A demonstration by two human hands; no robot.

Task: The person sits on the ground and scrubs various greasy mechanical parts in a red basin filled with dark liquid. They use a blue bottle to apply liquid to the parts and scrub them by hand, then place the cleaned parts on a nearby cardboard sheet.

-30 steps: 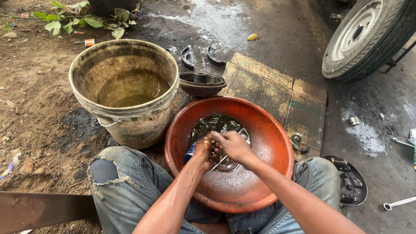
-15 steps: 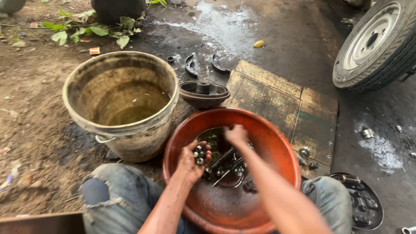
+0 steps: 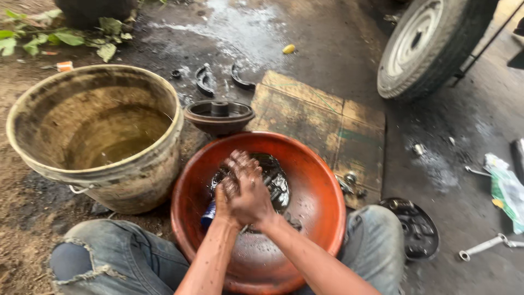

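Observation:
Both of my hands are pressed together over an orange basin that sits between my knees. My right hand lies over my left hand, and both are wet and dark with oily liquid. Anything held between the palms is hidden. Below them, a pool of dark liquid in the basin holds several metal parts. A small blue object shows at the basin's left, under my left wrist.
A dirty bucket holding murky water stands to the left. Beyond the basin are a brake drum, two brake shoes and a wooden board. A wheel stands far right. A backing plate and a wrench lie right.
Half a second ago my hands were apart, the left holding small round metal pieces. Now the right hand has come over the left and they are pressed together. The view has moved closer.

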